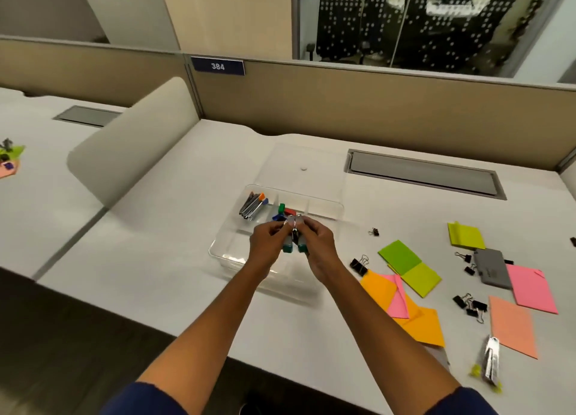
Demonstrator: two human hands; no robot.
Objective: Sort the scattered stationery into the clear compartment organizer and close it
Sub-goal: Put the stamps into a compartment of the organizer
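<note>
Above the clear organizer [227,252] on the bench, the left hand [268,243] and right hand [318,244] each pinch a green-ended stapler [288,243] (small, stiff, probably light), best held by its sides.

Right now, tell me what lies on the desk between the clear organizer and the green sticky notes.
In the head view, one small black binder clip lies between the organizer and the green sticky notes; the rest of that stretch of desk is bare.
</note>
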